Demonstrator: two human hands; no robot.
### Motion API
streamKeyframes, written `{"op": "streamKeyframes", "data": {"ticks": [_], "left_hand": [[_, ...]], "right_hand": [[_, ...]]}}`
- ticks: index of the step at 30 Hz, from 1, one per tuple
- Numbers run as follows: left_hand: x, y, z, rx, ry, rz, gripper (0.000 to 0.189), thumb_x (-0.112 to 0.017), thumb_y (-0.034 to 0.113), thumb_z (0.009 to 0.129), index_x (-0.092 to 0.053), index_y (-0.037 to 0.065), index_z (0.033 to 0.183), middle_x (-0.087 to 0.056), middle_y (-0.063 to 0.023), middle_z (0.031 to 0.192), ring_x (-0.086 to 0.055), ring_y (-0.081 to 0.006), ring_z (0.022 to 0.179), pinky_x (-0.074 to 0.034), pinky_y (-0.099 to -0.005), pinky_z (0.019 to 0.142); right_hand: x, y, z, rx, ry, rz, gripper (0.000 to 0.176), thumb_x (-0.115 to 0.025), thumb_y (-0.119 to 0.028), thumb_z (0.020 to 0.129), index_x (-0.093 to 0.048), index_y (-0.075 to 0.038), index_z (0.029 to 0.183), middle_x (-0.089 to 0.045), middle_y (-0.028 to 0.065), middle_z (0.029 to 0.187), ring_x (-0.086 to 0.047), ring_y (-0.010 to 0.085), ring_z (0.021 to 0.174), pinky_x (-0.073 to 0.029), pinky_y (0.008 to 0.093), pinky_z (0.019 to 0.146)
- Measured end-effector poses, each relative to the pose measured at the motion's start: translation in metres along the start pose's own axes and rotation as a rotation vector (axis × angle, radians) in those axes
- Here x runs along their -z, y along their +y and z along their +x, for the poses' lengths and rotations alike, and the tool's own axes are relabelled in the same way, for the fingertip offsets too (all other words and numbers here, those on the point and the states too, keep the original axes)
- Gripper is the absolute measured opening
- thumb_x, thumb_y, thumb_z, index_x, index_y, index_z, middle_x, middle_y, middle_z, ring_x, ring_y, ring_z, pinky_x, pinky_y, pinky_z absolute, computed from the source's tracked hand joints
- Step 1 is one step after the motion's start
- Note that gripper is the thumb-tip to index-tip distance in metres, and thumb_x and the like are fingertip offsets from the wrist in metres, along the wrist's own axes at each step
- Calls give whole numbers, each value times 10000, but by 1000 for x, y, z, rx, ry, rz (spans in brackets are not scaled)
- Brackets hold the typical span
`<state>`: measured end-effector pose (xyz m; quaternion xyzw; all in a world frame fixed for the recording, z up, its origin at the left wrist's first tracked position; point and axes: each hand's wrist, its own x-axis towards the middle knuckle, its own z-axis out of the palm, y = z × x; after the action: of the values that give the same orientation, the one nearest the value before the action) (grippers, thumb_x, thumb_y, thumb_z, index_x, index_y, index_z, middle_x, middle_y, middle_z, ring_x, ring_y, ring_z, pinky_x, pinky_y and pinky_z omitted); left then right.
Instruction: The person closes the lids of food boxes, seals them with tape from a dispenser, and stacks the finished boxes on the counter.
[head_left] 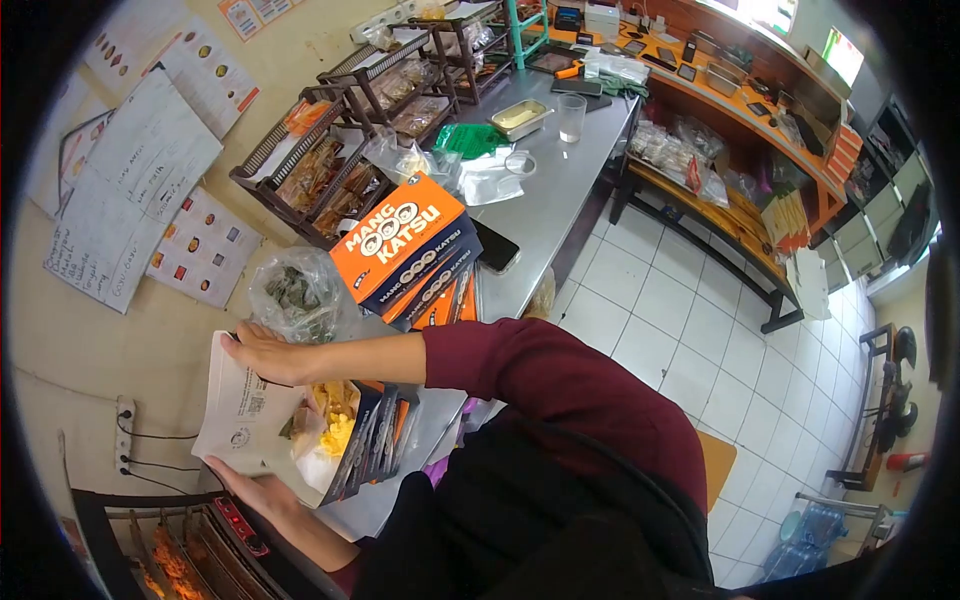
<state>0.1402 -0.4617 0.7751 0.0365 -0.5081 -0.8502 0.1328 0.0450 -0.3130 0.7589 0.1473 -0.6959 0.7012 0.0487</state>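
An open paper food box [345,470] rests on a stack of similar folded boxes, its pale lid [245,415] raised toward the wall. Inside lie white rice [317,470], bright yellow food [337,435] and golden fried pieces [338,398]. My right hand [268,355] reaches across and grips the upper corner of the lid, with some fingers hidden behind it. On the lower corner of the same lid, my left hand [255,488] has its thumb along the edge; its other fingers are partly hidden.
Closed orange-and-navy boxes [405,245] stand beside a plastic bag of leaves [298,285] and a phone [497,248]. A lit grill [175,555] is close below my left hand. Racks [320,165] of packets line the wall; farther along stand a metal tray [520,118] and a cup [571,118].
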Motion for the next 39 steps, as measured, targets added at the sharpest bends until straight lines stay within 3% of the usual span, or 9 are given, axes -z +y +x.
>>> {"op": "streamKeyframes", "data": {"ticks": [4, 7, 12, 14, 22, 27, 30, 34, 39], "left_hand": [[18, -1, 12, 17, -91, -154, 517, -406, 389, 977, -361, 49, 1364, -443, -129, 1326, -436, -215, 1198, -365, -382, 996], [62, -3, 39, -199, -104, 380, 368, -496, 263, 963, -501, 21, 1241, -560, -85, 1174, -543, -151, 1021, -452, -316, 858], [74, 12, 50, -437, -20, 791, 171, -593, 108, 901, -672, -30, 964, -633, -15, 810, -521, -57, 719, -382, -171, 667], [3, 26, 18, -483, -26, 501, 178, -588, 75, 891, -679, -40, 992, -663, -35, 820, -544, -69, 720, -396, -172, 689], [34, 44, 48, -720, -431, 965, 267, -548, -44, 851, -634, -43, 1104, -632, -162, 1130, -596, -198, 1031, -424, -316, 937], [25, 43, 19, -467, -152, 881, 388, -509, -68, 835, -593, 36, 1199, -612, -189, 1161, -587, -184, 1061, -436, -264, 897], [68, 45, -10, -159, -127, 1414, 422, -483, -72, 845, -542, 16, 1253, -590, -182, 1209, -574, -195, 1062, -406, -278, 932], [76, -20, -52, -615, -144, 1139, 454, -409, -67, 830, -552, 87, 1232, -619, -130, 1044, -579, -174, 987, -433, -254, 874], [40, -4, -60, -191, -92, 675, 338, -413, 126, 915, -529, 76, 1229, -572, -69, 1174, -533, -170, 1087, -421, -294, 914]], "right_hand": [[1, 26, 15, 139, -34, 138, 378, -552, -312, 917, -526, 63, 948, -592, 141, 936, -560, 178, 900, -448, 312, 770], [26, 19, 13, 112, -127, 365, 243, -717, -200, 809, -651, 34, 814, -636, 19, 689, -537, 50, 598, -443, 226, 534], [34, -15, 8, 417, -75, 89, 203, -714, -64, 754, -675, 19, 935, -677, 61, 819, -597, 87, 726, -485, 256, 672], [30, -17, 16, 523, -100, 295, 243, -698, -28, 746, -676, 18, 984, -691, 83, 871, -620, 110, 783, -495, 258, 749], [48, -12, 37, 311, -497, 271, 298, -567, 92, 753, -682, 4, 1013, -691, 126, 979, -646, 174, 952, -504, 278, 837], [59, -16, 23, 489, -226, -212, 544, -667, -127, 793, -494, -76, 1307, -694, 103, 944, -599, 163, 839, -491, 318, 693], [87, -7, -7, 357, -331, -706, 334, -547, -100, 860, -587, -60, 1188, -652, 167, 1017, -661, 215, 791, -497, 321, 758], [68, 16, -73, 455, -76, -478, 396, -485, -52, 867, -528, -60, 1261, -666, 174, 986, -663, 241, 748, -506, 338, 713], [38, -11, -103, 97, -46, -262, 446, -412, -86, 929, -389, -38, 1372, -601, 157, 1163, -562, 123, 914, -427, 260, 839]]}}
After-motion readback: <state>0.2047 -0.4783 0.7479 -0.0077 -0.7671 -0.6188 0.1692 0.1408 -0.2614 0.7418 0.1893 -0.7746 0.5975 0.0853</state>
